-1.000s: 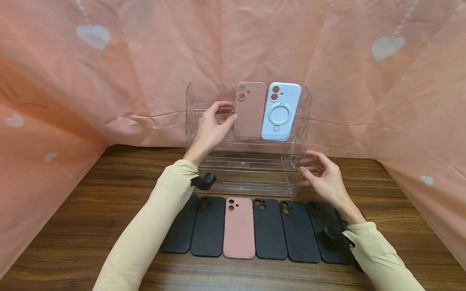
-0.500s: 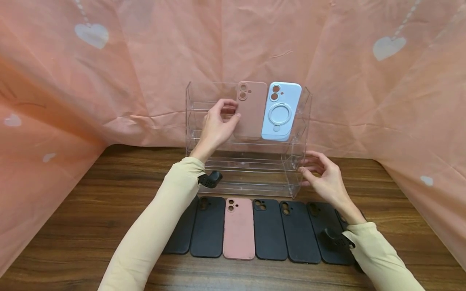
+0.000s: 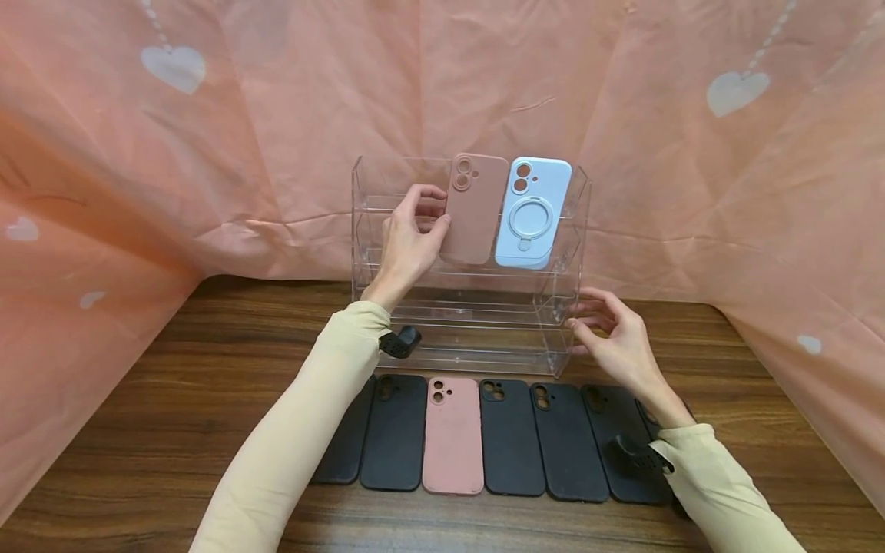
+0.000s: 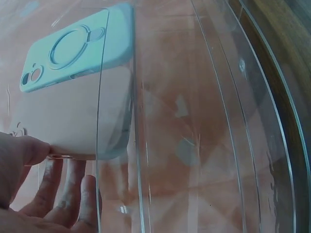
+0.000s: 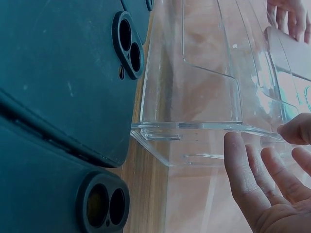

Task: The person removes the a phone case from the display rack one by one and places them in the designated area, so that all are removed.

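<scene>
On the upper tier of a clear acrylic display rack [image 3: 459, 311], a pink phone case [image 3: 477, 207] leans slightly to the right. My left hand [image 3: 409, 238] pinches its left edge, thumb toward the front; in the left wrist view the other fingers [image 4: 70, 187] extend beyond that edge. Close on the pink case's right stands a light-blue phone case [image 3: 532, 215] with a ring on its back. My right hand [image 3: 615, 330] rests at the rack's right side. In the right wrist view, its loosely bent fingers [image 5: 241, 165] touch or nearly touch the clear side panel [image 5: 209, 125].
In front of the rack, a row of phone cases lies on the wooden table [image 3: 173, 407]: one pink case [image 3: 452, 438] among several black ones, such as this black case [image 3: 512, 438]. My forearms partly cover the row's ends. A pink curtain [image 3: 290, 115] hangs behind.
My left hand has shifted a little to the right and up overall. The pink case has tilted, its top moving right and its lower end slightly left. My right hand has stayed put.
</scene>
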Available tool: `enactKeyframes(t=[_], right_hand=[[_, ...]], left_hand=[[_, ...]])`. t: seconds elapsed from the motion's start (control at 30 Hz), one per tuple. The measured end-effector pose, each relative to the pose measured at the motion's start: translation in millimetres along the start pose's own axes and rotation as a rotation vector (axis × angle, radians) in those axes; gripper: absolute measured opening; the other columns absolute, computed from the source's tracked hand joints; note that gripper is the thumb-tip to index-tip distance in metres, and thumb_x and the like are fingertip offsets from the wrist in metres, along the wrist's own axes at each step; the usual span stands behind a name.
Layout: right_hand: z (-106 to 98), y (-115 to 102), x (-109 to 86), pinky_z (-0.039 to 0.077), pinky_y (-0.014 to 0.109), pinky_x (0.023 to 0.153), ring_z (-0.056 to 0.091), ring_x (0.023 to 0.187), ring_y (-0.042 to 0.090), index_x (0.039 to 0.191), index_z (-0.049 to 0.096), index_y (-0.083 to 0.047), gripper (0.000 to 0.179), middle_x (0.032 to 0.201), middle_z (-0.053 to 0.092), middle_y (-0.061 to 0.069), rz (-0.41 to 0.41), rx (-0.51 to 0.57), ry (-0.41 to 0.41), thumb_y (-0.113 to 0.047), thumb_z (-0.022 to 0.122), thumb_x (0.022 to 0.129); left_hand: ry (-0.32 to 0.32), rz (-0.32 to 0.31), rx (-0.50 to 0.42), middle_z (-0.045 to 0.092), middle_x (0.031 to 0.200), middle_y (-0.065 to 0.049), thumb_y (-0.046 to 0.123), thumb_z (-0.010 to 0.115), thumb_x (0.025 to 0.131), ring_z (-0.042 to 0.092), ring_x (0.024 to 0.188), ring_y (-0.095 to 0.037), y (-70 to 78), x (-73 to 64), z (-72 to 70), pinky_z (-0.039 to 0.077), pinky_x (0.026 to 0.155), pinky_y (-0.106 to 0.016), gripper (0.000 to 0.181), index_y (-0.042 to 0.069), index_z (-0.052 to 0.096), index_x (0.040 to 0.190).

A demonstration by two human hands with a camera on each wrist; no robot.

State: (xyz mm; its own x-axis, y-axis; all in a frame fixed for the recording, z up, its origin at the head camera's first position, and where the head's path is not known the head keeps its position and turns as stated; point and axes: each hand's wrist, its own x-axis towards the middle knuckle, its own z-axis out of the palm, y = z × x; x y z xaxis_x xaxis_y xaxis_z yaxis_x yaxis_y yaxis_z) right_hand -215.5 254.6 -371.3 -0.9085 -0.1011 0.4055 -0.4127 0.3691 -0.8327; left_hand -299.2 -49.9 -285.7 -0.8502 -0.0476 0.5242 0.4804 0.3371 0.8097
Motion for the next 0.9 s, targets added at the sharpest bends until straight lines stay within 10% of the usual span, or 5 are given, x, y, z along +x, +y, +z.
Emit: enactKeyframes(t=[0.67, 0.9], right_hand=[[-1, 2, 1.0, 0.065, 0.036, 0.061, 0.072, 0.089, 0.004, 0.141, 0.048, 0.006, 0.05, 0.11, 0.064, 0.012, -0.001, -0.007, -0.01, 0.012, 0.061, 0.093], [-1, 3, -1.2, 0.065, 0.036, 0.061, 0.072, 0.09, 0.004, 0.14, 0.051, 0.001, 0.049, 0.11, 0.064, 0.012, -0.012, -0.004, -0.008, 0.011, 0.062, 0.093]], left_hand=[[0.052, 0.133, -0.193, 0.072, 0.106, -0.015, 0.002, 0.069, 0.092, 0.071, 0.098, -0.022, 0.7, 2.0, -9.4, 0.061, 0.081, -0.026, 0.029, 0.007, 0.064, 0.12], [0.019, 0.064, -0.327, 0.069, 0.107, -0.011, -0.002, 0.068, 0.093, 0.071, 0.085, -0.018, 6.1, -7.0, -17.8, 0.065, 0.073, -0.032, 0.032, 0.003, 0.061, 0.124]])
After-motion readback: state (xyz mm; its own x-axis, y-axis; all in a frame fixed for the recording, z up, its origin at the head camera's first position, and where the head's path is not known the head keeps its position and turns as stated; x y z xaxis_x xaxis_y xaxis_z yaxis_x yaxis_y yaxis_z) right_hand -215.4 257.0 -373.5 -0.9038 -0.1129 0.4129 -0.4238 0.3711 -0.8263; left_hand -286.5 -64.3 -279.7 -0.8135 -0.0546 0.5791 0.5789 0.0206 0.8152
